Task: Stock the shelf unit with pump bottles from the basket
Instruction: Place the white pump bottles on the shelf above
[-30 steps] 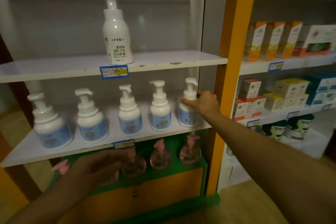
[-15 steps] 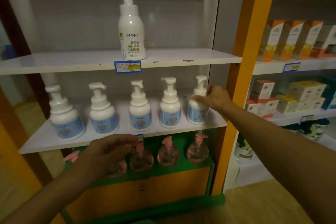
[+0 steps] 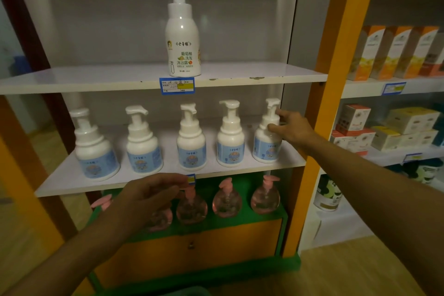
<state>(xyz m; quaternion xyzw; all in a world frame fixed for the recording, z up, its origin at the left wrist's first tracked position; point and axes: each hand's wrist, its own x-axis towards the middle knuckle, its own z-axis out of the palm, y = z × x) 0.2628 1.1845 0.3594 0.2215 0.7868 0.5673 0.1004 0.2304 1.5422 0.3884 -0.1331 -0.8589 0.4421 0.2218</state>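
Note:
Several white pump bottles with blue labels stand in a row on the middle shelf [image 3: 60,182]. My right hand [image 3: 293,127] pinches the neck of the rightmost white pump bottle [image 3: 265,146], which stands on the shelf next to the orange post. Below, round pink pump bottles [image 3: 227,202] sit on the green bottom shelf [image 3: 283,211]. My left hand [image 3: 146,197] curls its fingers over the pump top of one pink bottle [image 3: 191,208], hiding its pump head. Another pink bottle is partly hidden under that hand. A tall white bottle [image 3: 183,50] stands alone on the upper shelf [image 3: 72,79].
The orange post [image 3: 336,79] bounds the unit on the right. Beyond it, a neighbouring rack [image 3: 360,86] holds orange and white boxes and dark tubs. Blue price tags hang on the shelf edges. A wooden floor lies below.
My right hand has slid from the body of the rightmost white bottle up to its neck. My left hand stays over the pink bottle's pump. The view has drifted left.

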